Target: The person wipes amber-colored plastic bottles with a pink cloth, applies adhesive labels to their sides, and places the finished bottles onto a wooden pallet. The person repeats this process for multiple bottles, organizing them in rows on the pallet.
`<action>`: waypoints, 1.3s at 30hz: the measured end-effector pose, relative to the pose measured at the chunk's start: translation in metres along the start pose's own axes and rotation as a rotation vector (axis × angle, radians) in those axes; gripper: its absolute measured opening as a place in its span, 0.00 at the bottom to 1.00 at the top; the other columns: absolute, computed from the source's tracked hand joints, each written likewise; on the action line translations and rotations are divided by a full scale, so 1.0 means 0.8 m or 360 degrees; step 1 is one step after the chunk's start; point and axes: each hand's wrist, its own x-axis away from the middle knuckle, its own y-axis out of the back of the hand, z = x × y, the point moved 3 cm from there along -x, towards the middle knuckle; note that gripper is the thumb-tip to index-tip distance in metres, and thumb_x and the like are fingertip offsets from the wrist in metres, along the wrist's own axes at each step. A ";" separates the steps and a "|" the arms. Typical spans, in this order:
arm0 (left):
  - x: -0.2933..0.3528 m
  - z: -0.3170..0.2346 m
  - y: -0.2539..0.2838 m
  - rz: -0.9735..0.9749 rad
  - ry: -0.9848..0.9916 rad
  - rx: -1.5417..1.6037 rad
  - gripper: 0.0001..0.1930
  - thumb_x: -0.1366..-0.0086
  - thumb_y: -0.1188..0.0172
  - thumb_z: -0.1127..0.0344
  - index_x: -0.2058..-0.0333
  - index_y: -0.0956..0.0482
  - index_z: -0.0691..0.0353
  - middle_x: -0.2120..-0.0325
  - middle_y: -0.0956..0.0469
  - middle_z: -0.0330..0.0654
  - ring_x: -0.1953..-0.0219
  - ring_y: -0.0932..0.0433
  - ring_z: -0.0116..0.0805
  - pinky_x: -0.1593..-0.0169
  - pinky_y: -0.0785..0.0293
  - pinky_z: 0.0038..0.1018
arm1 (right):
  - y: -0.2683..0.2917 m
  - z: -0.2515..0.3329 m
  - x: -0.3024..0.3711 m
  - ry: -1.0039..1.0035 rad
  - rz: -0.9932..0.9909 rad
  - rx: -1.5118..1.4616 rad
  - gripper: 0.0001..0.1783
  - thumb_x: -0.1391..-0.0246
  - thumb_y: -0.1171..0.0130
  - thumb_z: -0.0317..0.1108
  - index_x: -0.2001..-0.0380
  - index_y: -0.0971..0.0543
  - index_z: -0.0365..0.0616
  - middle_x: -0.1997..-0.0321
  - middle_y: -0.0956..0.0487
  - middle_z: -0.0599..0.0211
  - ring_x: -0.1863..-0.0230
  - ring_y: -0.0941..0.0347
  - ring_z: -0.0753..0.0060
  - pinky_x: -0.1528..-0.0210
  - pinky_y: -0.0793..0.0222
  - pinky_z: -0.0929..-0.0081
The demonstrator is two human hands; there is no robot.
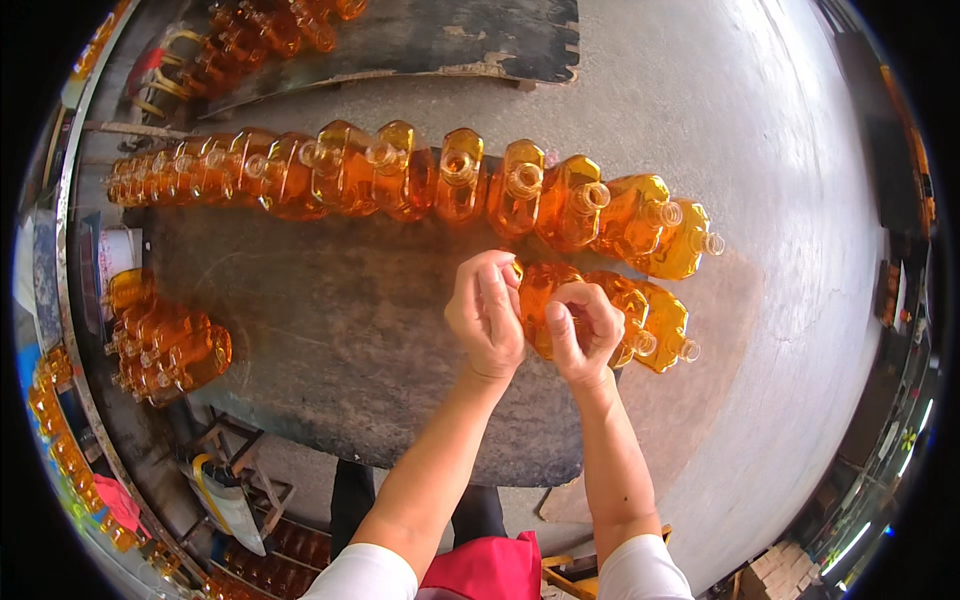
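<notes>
Over the dark table, my left hand (487, 315) is closed, its fingers curled beside a faceted amber bottle (538, 292). My right hand (588, 330) hovers in front of that bottle and hides part of it; its fingers are bent in toward the thumb. Whatever either hand pinches is hidden or too small to name. Just right of my right hand, another amber bottle (665, 325) leans with its clear neck pointing right. Behind both hands runs a long row of similar bottles (460, 175), their uncapped necks toward me.
The dark, worn tabletop (330, 320) spreads to the left of my hands. A cluster of amber bottles (170, 345) stands at its left end. Farther back is a second dark board (450, 40) with more bottles. A wooden stool (235, 450) stands at lower left.
</notes>
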 end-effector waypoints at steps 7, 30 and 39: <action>0.003 0.007 -0.001 -0.0066 0.0130 0.0050 0.12 0.27 0.55 0.65 0.62 0.24 0.65 0.74 0.28 0.35 0.79 0.36 0.18 0.74 0.39 0.16 | 0.001 0.001 -0.007 -0.0058 0.0213 -0.0009 0.07 0.53 0.34 0.31 0.73 0.21 0.41 0.77 0.22 0.66 0.79 0.28 0.73 0.75 0.33 0.78; -0.050 -0.143 0.841 -0.0775 -0.0593 -0.2020 0.07 0.38 0.42 0.74 0.60 0.25 0.66 0.61 0.26 0.48 0.56 0.27 0.47 0.51 0.30 0.37 | -0.534 0.243 0.177 -0.0025 0.0696 -0.0421 0.10 0.59 0.34 0.25 0.69 0.20 0.39 0.67 0.22 0.57 0.68 0.24 0.60 0.64 0.27 0.70; -0.132 -0.058 1.018 -0.0329 -0.0303 -0.0952 0.12 0.38 0.42 0.81 0.56 0.26 0.68 0.62 0.26 0.42 0.67 0.24 0.26 0.62 0.26 0.20 | -0.776 0.236 0.216 0.0110 0.0705 -0.0107 0.06 0.54 0.33 0.25 0.70 0.19 0.44 0.80 0.23 0.69 0.82 0.29 0.76 0.77 0.32 0.81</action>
